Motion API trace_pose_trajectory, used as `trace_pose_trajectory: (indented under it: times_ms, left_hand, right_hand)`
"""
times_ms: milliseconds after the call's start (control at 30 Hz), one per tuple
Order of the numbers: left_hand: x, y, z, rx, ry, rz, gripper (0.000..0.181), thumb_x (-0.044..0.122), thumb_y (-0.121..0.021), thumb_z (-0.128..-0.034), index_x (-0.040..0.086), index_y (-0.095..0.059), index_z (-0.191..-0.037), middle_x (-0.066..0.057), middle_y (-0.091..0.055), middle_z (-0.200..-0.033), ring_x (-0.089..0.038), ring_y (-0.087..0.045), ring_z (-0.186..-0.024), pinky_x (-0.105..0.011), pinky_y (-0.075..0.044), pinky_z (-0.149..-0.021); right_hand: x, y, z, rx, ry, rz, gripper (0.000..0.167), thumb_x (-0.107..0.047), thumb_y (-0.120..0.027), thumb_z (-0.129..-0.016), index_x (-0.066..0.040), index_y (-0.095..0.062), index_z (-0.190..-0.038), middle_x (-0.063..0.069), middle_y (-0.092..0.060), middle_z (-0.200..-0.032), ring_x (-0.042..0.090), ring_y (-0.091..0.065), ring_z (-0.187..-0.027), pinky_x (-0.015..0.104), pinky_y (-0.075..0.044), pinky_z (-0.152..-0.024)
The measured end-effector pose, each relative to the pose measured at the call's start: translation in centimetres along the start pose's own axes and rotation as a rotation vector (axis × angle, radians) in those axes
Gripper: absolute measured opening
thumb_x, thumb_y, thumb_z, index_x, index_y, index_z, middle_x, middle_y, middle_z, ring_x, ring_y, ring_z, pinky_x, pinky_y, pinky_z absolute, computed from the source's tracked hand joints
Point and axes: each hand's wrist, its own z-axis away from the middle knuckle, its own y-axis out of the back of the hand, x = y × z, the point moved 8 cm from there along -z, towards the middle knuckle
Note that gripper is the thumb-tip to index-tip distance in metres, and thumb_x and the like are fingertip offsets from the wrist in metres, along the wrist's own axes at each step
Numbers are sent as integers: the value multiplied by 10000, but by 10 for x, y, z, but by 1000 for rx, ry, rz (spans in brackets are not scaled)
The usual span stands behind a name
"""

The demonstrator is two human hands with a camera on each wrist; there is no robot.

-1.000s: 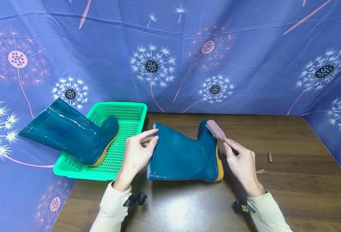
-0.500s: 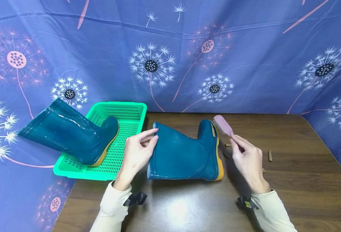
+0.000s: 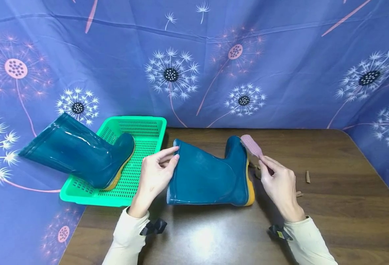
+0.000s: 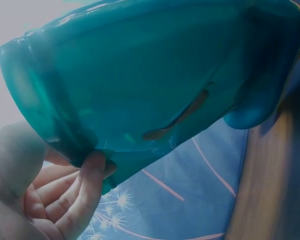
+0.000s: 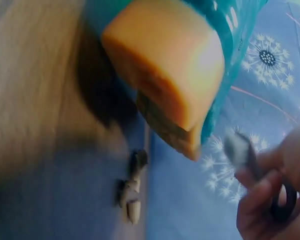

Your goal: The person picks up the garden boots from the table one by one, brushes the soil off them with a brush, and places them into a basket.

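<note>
A teal rubber boot (image 3: 204, 173) with a yellow sole lies on its side in the head view, its toe at the back. My left hand (image 3: 156, 175) pinches the rim of its shaft; the left wrist view shows the fingers (image 4: 92, 172) gripping that edge. My right hand (image 3: 278, 184) holds a pink brush (image 3: 252, 146) by its handle. The brush head is at the toe's edge beside the sole, bristles facing the boot. From the right wrist, the boot's heel (image 5: 165, 50) fills the top, while the brush is blurred and only partly seen.
A second teal boot (image 3: 82, 151) rests tilted in a green perforated basket (image 3: 113, 201) at the left. Small brown pieces (image 3: 308, 176) lie on the wooden table (image 3: 340, 221) to the right, and more brown bits (image 3: 257, 171) sit by the sole. A blue patterned cloth hangs behind.
The brush moved right off the toe, exposing a brown strip stuck there, then came back left to the toe's edge. That strip is no longer visible on the toe. My left hand kept its hold.
</note>
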Motion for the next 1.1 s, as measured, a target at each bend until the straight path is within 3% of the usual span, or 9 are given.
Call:
trace_pose_trajectory:
  times_ms: [100, 200, 267, 367, 500, 600, 800, 900, 1100]
  left_hand:
    - [0, 0, 0, 0, 2, 4, 291, 206, -725, -1020, 174, -779, -1305, -16, -834, -976, -137, -640, -612, -255, -428, -523]
    - [1, -1, 0, -6, 2, 3, 293, 208, -726, -1019, 172, -779, -1304, -4, -831, -950, -139, -636, -608, -256, -420, -522]
    - [2, -1, 1, -11, 4, 2, 293, 213, -726, -1021, 171, -778, -1306, 2, -830, -951, -137, -642, -612, -256, -433, -529]
    - [3, 0, 1, -13, 4, 5, 294, 205, -727, -1020, 169, -777, -1308, -13, -835, -982, -130, -664, -635, -250, -473, -560]
    - [5, 1, 0, -7, 4, 18, 293, 188, -732, -1015, 168, -779, -1304, -39, -836, -997, -128, -658, -645, -233, -465, -567]
    - [7, 4, 0, 0, -8, 26, 286, 187, -735, -1013, 161, -785, -1293, -45, -836, -984, -120, -635, -627, -218, -412, -536]
    - [8, 15, -1, 5, 4, 59, 278, 193, -746, -1007, 169, -792, -1280, -50, -839, -1004, -84, -671, -653, -210, -442, -549]
    - [11, 26, 1, 17, 14, 89, 280, 199, -747, -1009, 160, -791, -1282, -81, -837, -1037, -53, -725, -719, -212, -512, -595]
    - [28, 36, 8, 27, 3, 198, 279, 138, -762, -990, 104, -794, -1265, -159, -826, -1040, -22, -760, -789, -186, -570, -648]
  right_hand:
    - [1, -5, 0, -56, 13, -12, 247, -83, -721, -983, -55, -810, -1212, 142, -802, -1195, 300, -778, -815, 236, -530, -575]
    - [8, 2, 0, -26, -44, 38, 244, -91, -702, -984, -54, -814, -1199, 171, -800, -1165, 408, -782, -807, 502, -553, -590]
    - [13, 9, 0, 22, -79, 66, 243, -98, -699, -983, -72, -819, -1193, 160, -804, -1147, 439, -789, -892, 586, -545, -651]
    - [11, 10, 0, 34, -53, 6, 237, -85, -716, -985, -74, -819, -1197, 152, -808, -1153, 356, -803, -903, 319, -589, -666]
    - [-2, -9, 2, -114, 64, -179, 248, -42, -740, -981, -67, -812, -1217, 146, -805, -1186, 196, -795, -977, -5, -483, -800]
    - [-3, -16, 4, -175, 74, -195, 261, -20, -742, -974, -75, -813, -1219, 145, -807, -1178, 220, -794, -1009, -32, -449, -833]
    - [22, 2, -2, -56, -105, -18, 229, -111, -752, -978, -105, -828, -1194, 146, -828, -1030, 153, -632, -671, 135, -378, -563]
    - [31, 8, -7, -53, -176, -41, 228, -153, -750, -989, -118, -827, -1201, 145, -819, -909, 59, -492, -582, 203, -355, -493]
    - [34, 15, -12, -55, -235, -90, 233, -174, -731, -1007, -109, -821, -1213, 144, -806, -916, -37, -481, -620, 157, -373, -525]
